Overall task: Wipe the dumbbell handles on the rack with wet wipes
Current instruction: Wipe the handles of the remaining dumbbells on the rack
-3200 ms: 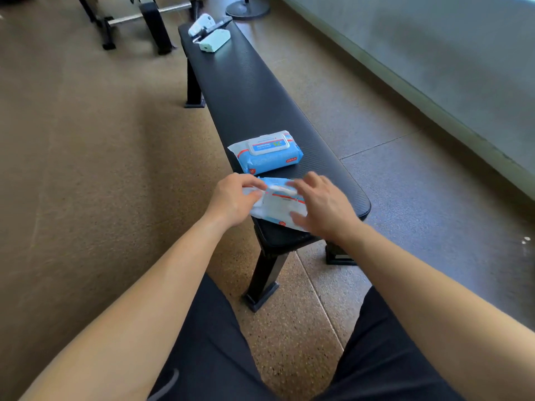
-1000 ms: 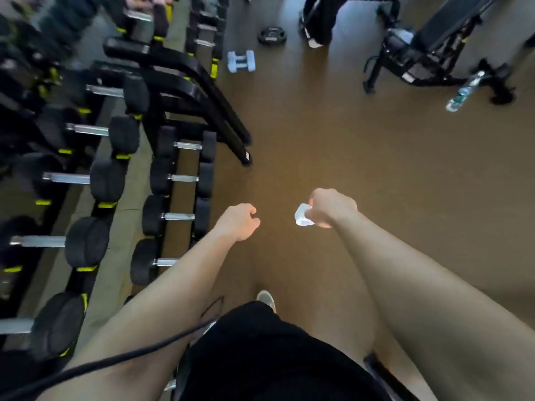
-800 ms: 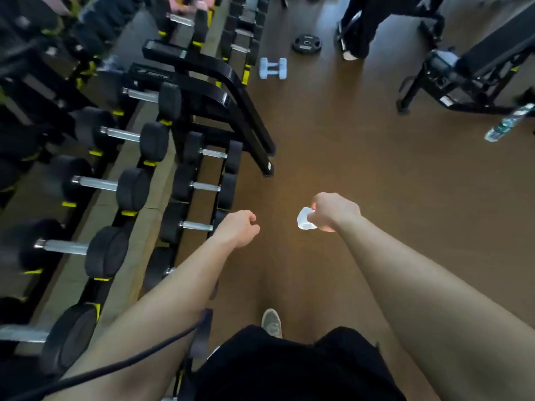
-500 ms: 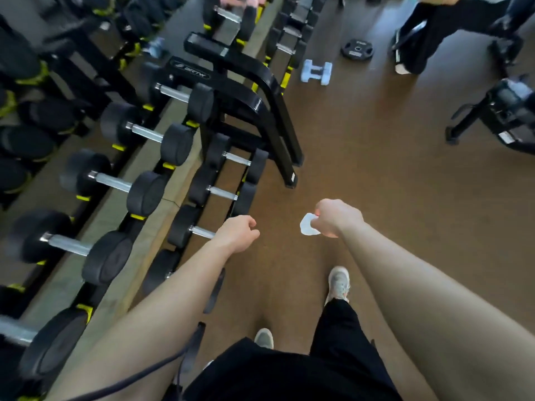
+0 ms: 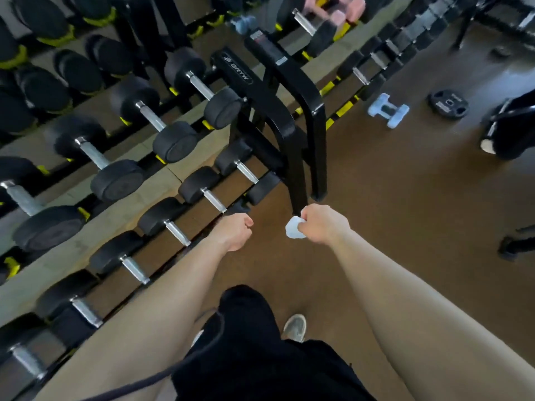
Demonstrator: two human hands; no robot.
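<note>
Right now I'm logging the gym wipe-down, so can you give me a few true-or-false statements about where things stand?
1. The right hand holds a wipe. True.
2. The left hand grips a handle. False: its fingers are curled on nothing, clear of the handles.
3. The wipe is pressed on a handle. False: it is held over the floor, apart from the rack.
4. A blue dumbbell lies on the floor. True.
5. The rack is on the person's right. False: it is on the left.
</note>
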